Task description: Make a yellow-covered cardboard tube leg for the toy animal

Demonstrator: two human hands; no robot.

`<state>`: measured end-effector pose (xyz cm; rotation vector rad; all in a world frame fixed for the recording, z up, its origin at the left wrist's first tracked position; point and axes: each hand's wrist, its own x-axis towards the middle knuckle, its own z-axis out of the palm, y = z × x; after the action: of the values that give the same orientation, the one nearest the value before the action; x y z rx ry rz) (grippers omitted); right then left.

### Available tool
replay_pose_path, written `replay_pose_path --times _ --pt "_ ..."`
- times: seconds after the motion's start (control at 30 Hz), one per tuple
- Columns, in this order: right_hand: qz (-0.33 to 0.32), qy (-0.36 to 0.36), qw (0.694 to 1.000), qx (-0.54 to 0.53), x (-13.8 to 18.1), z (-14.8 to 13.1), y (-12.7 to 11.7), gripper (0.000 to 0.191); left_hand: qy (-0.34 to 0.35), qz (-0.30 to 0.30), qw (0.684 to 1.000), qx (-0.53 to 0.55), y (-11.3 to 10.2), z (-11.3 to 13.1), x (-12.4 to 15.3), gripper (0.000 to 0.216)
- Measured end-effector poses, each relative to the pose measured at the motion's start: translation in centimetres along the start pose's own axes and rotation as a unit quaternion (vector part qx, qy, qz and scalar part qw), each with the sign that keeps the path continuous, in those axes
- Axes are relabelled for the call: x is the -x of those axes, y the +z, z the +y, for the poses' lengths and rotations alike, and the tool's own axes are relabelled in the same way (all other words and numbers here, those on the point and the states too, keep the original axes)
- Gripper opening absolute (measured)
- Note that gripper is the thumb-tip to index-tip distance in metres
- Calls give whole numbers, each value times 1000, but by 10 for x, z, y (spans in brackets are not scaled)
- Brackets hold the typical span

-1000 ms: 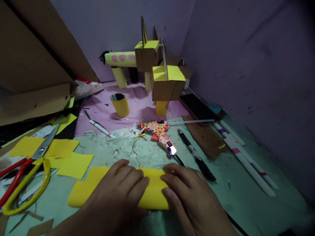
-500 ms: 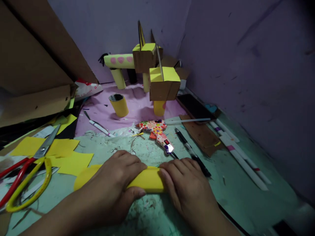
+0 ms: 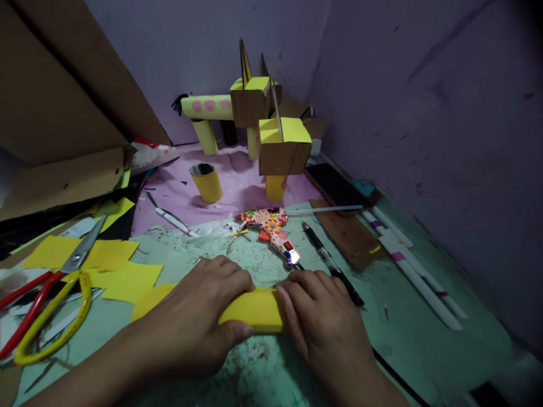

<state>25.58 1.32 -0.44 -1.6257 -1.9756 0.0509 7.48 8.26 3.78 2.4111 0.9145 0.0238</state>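
A yellow paper roll lies on the green mat in front of me. My left hand is curled over its left part, fingers on top and thumb underneath. Beside it my right hand presses down on the roll's right end with bent fingers. A flat tail of the same yellow sheet sticks out to the left under my left wrist. Just beyond my hands lies a flower-patterned glue gun with a lit tip.
Red and yellow scissors rest on loose yellow paper pieces at the left. A black pen, white sticks and brown card lie to the right. Cardboard-and-yellow animal figures and a yellow tube stand on pink paper behind.
The flat yellow sheet under my hands has been rolled away from me into a tube; both hands moved forward and curled round it.
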Motion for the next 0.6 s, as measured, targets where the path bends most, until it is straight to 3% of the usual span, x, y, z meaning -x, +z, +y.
replay_pose_path --times 0.13,0.23,0.37,0.47,0.6 --pt "5 -4 1000 0 1 -1 -1 30 -31 52 997 -42 9 -5 4 51" --pt "11 -5 1000 -7 4 -2 -1 30 -70 41 995 -61 15 -6 7 69" --pt "31 -12 999 -7 9 -3 -2 33 -114 14 992 -43 10 1 7 61" --pt "58 -21 998 -2 13 -4 -1 34 -134 -3 991 -22 5 11 9 42" --pt "78 -30 996 -7 17 -5 -3 29 -119 47 992 -13 12 15 16 33"
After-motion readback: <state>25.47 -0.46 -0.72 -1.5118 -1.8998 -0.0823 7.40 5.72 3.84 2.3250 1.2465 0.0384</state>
